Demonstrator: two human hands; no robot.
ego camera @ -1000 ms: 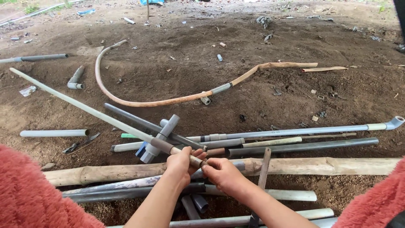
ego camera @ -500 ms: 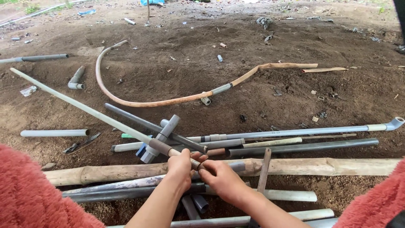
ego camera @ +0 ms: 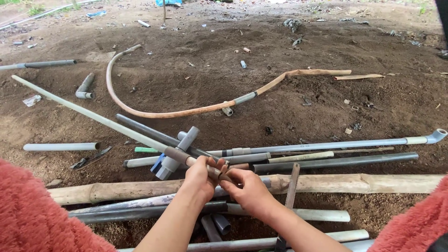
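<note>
Your hands have barely shifted since a moment ago. Your left hand (ego camera: 201,177) and right hand (ego camera: 249,189) both close around the near end of the long grey pipe (ego camera: 93,116), at its brown coupling (ego camera: 215,172), above the bamboo pole (ego camera: 354,183).

The long pipe (ego camera: 93,116) runs from far left down to the near centre, where both hands meet on its end: left hand (ego camera: 201,177) left of right hand (ego camera: 249,190). The bamboo pole (ego camera: 354,183) lies crosswise just behind the hands. The pipe stack (ego camera: 326,154) lies behind the pole, to the right. The curved hose (ego camera: 154,112) lies farther back, centre.
</note>
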